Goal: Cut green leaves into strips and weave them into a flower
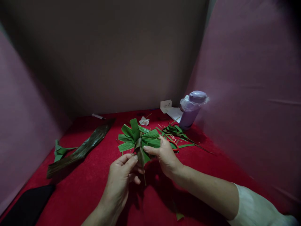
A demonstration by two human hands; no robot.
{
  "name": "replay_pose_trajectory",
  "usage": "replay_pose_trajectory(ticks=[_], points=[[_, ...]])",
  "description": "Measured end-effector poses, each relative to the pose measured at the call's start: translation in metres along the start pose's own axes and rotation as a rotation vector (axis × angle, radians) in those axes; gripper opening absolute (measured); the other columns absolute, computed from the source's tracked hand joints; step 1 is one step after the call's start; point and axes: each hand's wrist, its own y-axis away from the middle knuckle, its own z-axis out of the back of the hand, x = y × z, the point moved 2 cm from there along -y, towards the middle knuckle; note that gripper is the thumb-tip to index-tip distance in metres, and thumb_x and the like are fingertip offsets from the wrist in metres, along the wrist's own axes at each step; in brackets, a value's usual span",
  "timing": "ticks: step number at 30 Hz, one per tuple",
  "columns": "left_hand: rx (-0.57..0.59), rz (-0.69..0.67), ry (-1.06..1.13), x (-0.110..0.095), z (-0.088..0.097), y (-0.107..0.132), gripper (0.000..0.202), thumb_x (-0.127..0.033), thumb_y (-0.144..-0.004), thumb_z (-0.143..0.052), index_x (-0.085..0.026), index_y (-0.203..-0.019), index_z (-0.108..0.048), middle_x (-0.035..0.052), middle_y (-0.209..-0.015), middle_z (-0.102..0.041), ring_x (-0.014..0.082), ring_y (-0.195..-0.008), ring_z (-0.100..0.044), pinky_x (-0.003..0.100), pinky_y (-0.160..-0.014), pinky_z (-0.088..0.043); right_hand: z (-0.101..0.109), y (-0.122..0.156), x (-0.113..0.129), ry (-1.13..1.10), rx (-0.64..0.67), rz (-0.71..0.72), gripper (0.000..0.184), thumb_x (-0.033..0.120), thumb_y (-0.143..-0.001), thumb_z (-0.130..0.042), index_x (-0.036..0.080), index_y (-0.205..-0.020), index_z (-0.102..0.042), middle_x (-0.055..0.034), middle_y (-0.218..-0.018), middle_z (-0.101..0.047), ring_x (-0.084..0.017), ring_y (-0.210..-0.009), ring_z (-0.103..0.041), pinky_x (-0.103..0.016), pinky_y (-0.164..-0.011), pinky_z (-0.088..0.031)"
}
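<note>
Strips of green leaf fan out in a flower-like leaf bundle (134,130) at the middle of the view, above the red cloth. A darker, folded leaf piece (139,150) runs down its front to a thin pointed end. My left hand (123,171) pinches the lower left of this bundle, thumb against forefinger. From the right, my right hand (166,155) grips the green strips, its thumb lying across the front. Its other fingers are mostly hidden behind the leaves. Just past my right hand shows the red handle of a pair of scissors (176,147).
A long dark leaf (82,150) and a folded green leaf piece (60,150) lie left. Leaf scraps (176,130) with thin sticks lie right, near a purple bottle (189,117). A crumpled tissue (144,121), white card (166,105) and pen (97,116) are behind; a black object (28,204) is front left.
</note>
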Motion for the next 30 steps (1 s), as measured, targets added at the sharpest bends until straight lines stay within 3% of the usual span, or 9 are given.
replay_pose_trajectory(ticks=[12, 17, 20, 22, 24, 27, 30], points=[[-0.011, 0.017, -0.04, 0.0, 0.002, 0.0, 0.019, -0.027, -0.069, -0.067, -0.013, -0.059, -0.058, 0.0021, -0.055, -0.061, 0.0108, -0.044, -0.055, 0.018, -0.035, -0.039, 0.001, -0.003, 0.001, 0.033, 0.011, 0.021, 0.04, 0.014, -0.052, -0.078, 0.017, -0.086, -0.058, 0.0003, -0.077, -0.068, -0.015, -0.065, -0.061, -0.03, -0.068, -0.048], [0.013, 0.071, -0.095, 0.0, 0.002, -0.002, 0.025, -0.035, -0.069, -0.068, -0.012, -0.065, -0.06, 0.0034, -0.057, -0.063, 0.0114, -0.045, -0.055, 0.018, -0.034, -0.039, 0.006, -0.01, 0.0, 0.048, -0.011, 0.024, 0.043, 0.014, -0.05, -0.078, 0.016, -0.088, -0.058, -0.0005, -0.078, -0.068, -0.015, -0.067, -0.062, -0.031, -0.07, -0.048], [-0.026, 0.078, -0.173, 0.0, 0.005, -0.002, 0.029, -0.041, -0.07, -0.067, -0.014, -0.065, -0.057, -0.0024, -0.047, -0.055, 0.0076, -0.036, -0.046, 0.016, -0.03, -0.031, 0.01, -0.017, 0.001, 0.03, -0.032, 0.049, 0.044, 0.014, -0.05, -0.079, 0.017, -0.088, -0.057, -0.0008, -0.08, -0.069, -0.016, -0.07, -0.063, -0.032, -0.073, -0.049], [-0.113, -0.005, -0.165, -0.004, 0.01, -0.002, 0.029, -0.041, -0.069, -0.068, -0.016, -0.064, -0.054, -0.0078, -0.043, -0.045, 0.0038, -0.033, -0.037, 0.015, -0.031, -0.025, 0.011, -0.019, 0.002, 0.032, -0.035, 0.055, 0.044, 0.015, -0.051, -0.079, 0.017, -0.089, -0.057, -0.0002, -0.079, -0.069, -0.016, -0.069, -0.064, -0.033, -0.073, -0.05], [-0.238, -0.175, -0.155, -0.012, 0.015, -0.002, 0.025, -0.037, -0.068, -0.071, -0.017, -0.069, -0.056, -0.0079, -0.051, -0.048, 0.0032, -0.04, -0.04, 0.014, -0.038, -0.031, 0.011, -0.017, 0.004, 0.057, -0.021, 0.062, 0.043, 0.017, -0.052, -0.08, 0.018, -0.088, -0.057, 0.0003, -0.078, -0.069, -0.016, -0.067, -0.064, -0.032, -0.071, -0.05], [-0.373, -0.468, -0.219, -0.025, 0.021, -0.003, 0.026, -0.033, -0.066, -0.073, -0.019, -0.085, -0.061, -0.0026, -0.08, -0.06, 0.0085, -0.073, -0.055, 0.017, -0.066, -0.044, 0.007, -0.011, 0.008, 0.131, 0.048, 0.066, 0.037, 0.019, -0.054, -0.079, 0.017, -0.086, -0.059, -0.0006, -0.078, -0.069, -0.016, -0.069, -0.064, -0.031, -0.071, -0.051], [-0.374, -0.574, -0.261, -0.03, 0.026, -0.01, 0.041, -0.032, -0.064, -0.075, -0.022, -0.1, -0.057, 0.0021, -0.102, -0.06, 0.0166, -0.098, -0.054, 0.027, -0.084, -0.043, 0.002, -0.004, 0.009, 0.182, 0.164, 0.031, 0.035, 0.018, -0.057, -0.076, 0.017, -0.088, -0.06, -0.0026, -0.084, -0.069, -0.017, -0.074, -0.065, -0.032, -0.073, -0.051]])
